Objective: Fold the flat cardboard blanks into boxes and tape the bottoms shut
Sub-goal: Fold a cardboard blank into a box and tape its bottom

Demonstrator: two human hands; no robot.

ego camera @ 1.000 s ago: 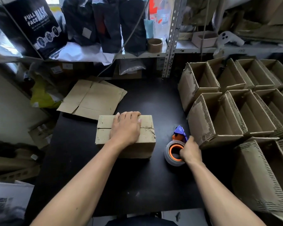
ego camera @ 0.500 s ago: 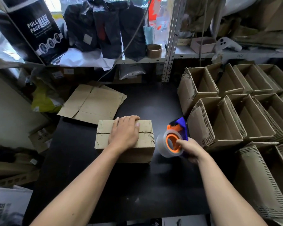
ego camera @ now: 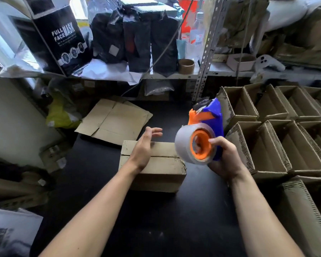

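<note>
A black worktable (ego camera: 156,219) fills the room's middle, with rows of folded open boxes (ego camera: 278,138) stacked along its right side and flat cardboard blanks (ego camera: 115,121) lying at its far left. At the centre sits a folded box (ego camera: 161,164), flaps closed and seam up. Above it, the person's left hand (ego camera: 145,147) hovers with fingers straight and spread, holding nothing, while the right hand (ego camera: 224,158) grips a blue-and-orange tape dispenser (ego camera: 202,134) raised just right of the box.
</note>
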